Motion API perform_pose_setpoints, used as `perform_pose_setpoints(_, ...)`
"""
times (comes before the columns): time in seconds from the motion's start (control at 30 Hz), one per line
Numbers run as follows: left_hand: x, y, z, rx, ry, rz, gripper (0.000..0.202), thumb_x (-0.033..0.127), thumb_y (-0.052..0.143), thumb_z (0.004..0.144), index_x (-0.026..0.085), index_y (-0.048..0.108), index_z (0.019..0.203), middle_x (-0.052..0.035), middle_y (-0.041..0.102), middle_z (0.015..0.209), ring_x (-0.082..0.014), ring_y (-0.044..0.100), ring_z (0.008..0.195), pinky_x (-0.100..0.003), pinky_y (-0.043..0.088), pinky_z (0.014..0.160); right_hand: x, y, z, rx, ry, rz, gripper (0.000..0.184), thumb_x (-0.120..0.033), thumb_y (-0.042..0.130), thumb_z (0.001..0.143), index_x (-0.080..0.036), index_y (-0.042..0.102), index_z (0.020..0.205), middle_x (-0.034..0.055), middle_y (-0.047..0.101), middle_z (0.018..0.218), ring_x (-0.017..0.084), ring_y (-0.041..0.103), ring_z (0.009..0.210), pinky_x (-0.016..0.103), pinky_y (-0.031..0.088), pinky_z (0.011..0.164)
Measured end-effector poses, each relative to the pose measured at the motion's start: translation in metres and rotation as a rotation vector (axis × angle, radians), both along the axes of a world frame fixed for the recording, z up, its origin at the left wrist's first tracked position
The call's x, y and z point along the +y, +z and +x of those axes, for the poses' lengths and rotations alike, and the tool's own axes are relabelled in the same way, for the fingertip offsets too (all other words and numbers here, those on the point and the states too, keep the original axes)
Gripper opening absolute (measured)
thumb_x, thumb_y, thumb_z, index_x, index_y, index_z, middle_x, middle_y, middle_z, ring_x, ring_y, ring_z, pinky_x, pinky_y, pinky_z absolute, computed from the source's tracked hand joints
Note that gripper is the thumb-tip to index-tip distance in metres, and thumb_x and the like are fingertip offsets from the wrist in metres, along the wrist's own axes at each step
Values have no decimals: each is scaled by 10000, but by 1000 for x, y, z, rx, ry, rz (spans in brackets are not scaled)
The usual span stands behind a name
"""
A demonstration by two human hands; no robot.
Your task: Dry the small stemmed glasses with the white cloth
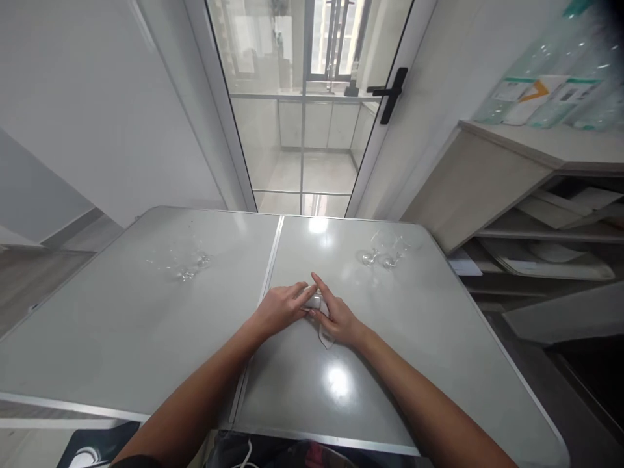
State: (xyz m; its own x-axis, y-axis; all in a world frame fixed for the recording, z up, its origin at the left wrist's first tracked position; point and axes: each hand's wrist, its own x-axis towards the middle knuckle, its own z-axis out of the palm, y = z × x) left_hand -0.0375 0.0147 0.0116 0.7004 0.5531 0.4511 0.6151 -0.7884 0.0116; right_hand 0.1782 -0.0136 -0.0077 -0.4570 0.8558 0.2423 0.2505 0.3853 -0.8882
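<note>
Both my hands meet above the middle of the table (400,383), close to its centre seam. Between them is a small clear, glassy piece with a whitish middle (314,301); its kind is hard to make out. My left hand (285,304) has its fingers bent round the left side of this piece. From the right, my right hand (338,318) grips it, the index finger pointing up and away and the thumb below. A pale, thin-edged flap (326,338) shows under the right palm, partly hidden.
Clear glass-like pieces (188,274) rest on the table's left half, and similar clear pieces (389,262) at the far right. Beyond the table is a glass door (302,117) with a black handle (392,94). Shelves (511,149) holding large bottles (541,97) stand on the right.
</note>
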Motion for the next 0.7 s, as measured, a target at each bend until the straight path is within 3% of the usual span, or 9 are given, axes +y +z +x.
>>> perform_pose_setpoints(0.13,1,2,2,-62,68,-44,478,434,580,976,242,544,1412,-96,738,1181,-177,731,784,-268,502,628,4,0,1,120,-93,-15,647,-429,562,983,-246,340,1563,87,676,1237,264,659,1074,431,516,975)
perform_pose_setpoints(0.23,4,2,-1,-121,106,-95,500,437,621,956,269,548,1421,-81,731,1216,-192,737,863,-281,515,680,7,4,4,231,-255,-41,566,-443,612,952,-233,483,1461,83,669,1256,256,649,1086,410,491,1016)
perform_pose_setpoints(0.37,5,0,-3,-274,113,-195,343,351,628,959,280,653,1294,-62,744,1148,-184,722,902,-272,515,710,12,11,11,299,-444,-124,568,-464,647,922,-235,509,1423,75,676,1229,249,662,1007,418,515,976)
perform_pose_setpoints(0.5,5,-6,0,-536,98,-436,208,305,559,975,239,736,1062,-41,719,871,-143,639,687,-262,494,645,14,12,16,269,-423,-106,563,-453,651,921,-248,511,1426,80,637,1328,278,616,1182,448,456,1075)
perform_pose_setpoints(0.6,10,-12,-1,-812,184,-705,231,334,530,965,200,712,916,24,556,590,-112,488,480,-241,417,505,11,10,17,203,-306,-30,648,-415,722,871,-258,489,1454,88,547,1466,294,537,1321,457,383,1152)
perform_pose_setpoints(0.7,15,-15,-3,-1015,246,-939,259,394,503,971,190,654,921,73,407,494,-96,393,398,-216,324,428,6,8,14,122,-161,15,708,-357,768,830,-293,476,1472,73,603,1404,284,593,1251,454,426,1112)
